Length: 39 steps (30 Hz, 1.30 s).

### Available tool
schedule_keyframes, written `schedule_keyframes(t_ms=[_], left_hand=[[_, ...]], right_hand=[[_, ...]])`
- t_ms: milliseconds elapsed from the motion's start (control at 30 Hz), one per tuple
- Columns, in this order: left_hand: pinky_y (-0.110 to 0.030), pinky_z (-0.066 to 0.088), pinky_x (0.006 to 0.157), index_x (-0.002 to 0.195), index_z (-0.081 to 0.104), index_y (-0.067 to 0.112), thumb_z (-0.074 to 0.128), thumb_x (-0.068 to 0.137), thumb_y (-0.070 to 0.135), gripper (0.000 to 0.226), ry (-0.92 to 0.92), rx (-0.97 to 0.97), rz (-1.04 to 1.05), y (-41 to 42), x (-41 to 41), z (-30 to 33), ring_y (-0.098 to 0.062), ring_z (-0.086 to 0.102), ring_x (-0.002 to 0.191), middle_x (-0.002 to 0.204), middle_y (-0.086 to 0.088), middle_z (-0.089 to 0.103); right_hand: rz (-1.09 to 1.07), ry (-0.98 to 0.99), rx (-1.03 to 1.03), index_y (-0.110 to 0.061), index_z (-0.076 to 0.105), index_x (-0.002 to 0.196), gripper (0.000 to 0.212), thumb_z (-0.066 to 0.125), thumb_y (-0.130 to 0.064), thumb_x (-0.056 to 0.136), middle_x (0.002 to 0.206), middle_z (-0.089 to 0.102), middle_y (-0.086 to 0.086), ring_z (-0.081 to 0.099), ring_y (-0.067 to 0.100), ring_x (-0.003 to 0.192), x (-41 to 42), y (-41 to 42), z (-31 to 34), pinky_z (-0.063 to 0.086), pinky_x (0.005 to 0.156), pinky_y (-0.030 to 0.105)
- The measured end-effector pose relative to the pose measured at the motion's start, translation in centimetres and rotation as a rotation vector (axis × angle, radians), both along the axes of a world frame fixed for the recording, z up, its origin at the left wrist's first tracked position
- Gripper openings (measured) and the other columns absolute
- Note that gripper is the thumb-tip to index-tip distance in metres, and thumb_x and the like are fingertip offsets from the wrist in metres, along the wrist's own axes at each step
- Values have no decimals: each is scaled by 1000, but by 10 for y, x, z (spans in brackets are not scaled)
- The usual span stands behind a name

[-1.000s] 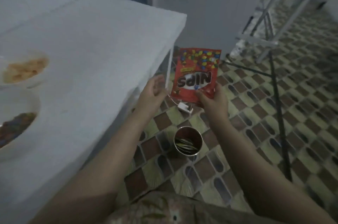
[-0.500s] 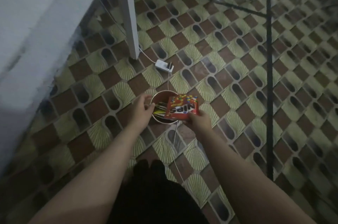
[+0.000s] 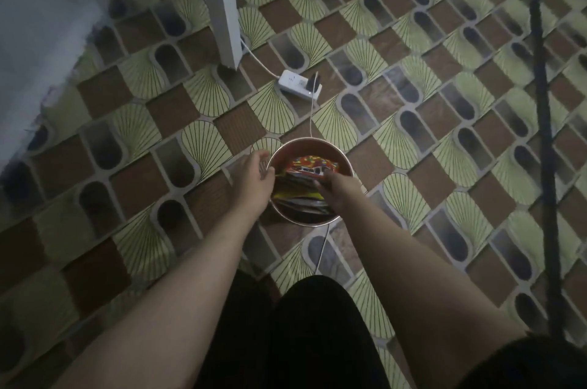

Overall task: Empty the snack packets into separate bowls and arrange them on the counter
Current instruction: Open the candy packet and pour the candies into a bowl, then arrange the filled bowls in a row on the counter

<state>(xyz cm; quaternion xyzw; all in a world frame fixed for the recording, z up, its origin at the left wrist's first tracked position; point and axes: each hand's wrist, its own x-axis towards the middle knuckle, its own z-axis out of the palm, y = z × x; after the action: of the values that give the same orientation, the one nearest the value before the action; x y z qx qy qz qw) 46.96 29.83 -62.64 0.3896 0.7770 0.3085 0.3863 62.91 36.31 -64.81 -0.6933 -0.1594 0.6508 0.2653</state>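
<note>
Now bent over the floor, away from the counter: red packet [image 3: 309,167], held up 1 s ago, pushed into bin [image 3: 344,163] by right hand [image 3: 332,187] pinching it; left hand [image 3: 254,174] spread at rim; packet apparently emptied, discarded

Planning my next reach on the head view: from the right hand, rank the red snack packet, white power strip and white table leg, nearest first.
1. Red snack packet: under the right hand, inside the round metal bin.
2. White power strip: on the tiled floor beyond the bin.
3. White table leg: farther back, to the left.
</note>
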Motion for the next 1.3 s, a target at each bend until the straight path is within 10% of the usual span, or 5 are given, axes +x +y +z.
schedule_keyframes(t_ms=[100,267,533,833,1300], left_hand=[[-35,51,94,128,52,20,54,96,18,32,-3,24,-17,3,7,-4,-12,51,114,131,1,51],[-24,45,86,128,52,21,54,96,15,33,-36,41,11,-10,15,59,-7,48,113,133,1,50],[-6,39,83,120,53,27,51,93,6,35,14,275,150,-59,0,321,9,48,107,123,12,53],[-15,43,95,117,55,27,43,79,3,47,257,676,461,-191,-62,579,4,50,116,121,17,57],[-28,42,83,102,57,28,50,81,9,29,791,522,1247,-590,-183,654,-9,53,101,104,18,55]], right_hand=[[-75,64,0,7,45,134,37,48,-6,99,136,52,26,57,37,120,-5,5,-1,56,75,32],[1,-42,100,-6,40,142,42,45,-9,100,105,68,20,72,31,87,-19,-13,63,62,64,34],[386,-109,496,-26,58,115,29,54,-10,91,97,73,3,73,21,82,-62,-68,334,62,71,41],[876,124,1123,-27,63,105,21,51,-12,96,87,72,-8,69,15,78,-134,-174,591,58,71,49],[1613,566,1497,-28,63,99,18,50,-17,96,86,69,-13,64,7,74,-335,-485,703,58,71,36]])
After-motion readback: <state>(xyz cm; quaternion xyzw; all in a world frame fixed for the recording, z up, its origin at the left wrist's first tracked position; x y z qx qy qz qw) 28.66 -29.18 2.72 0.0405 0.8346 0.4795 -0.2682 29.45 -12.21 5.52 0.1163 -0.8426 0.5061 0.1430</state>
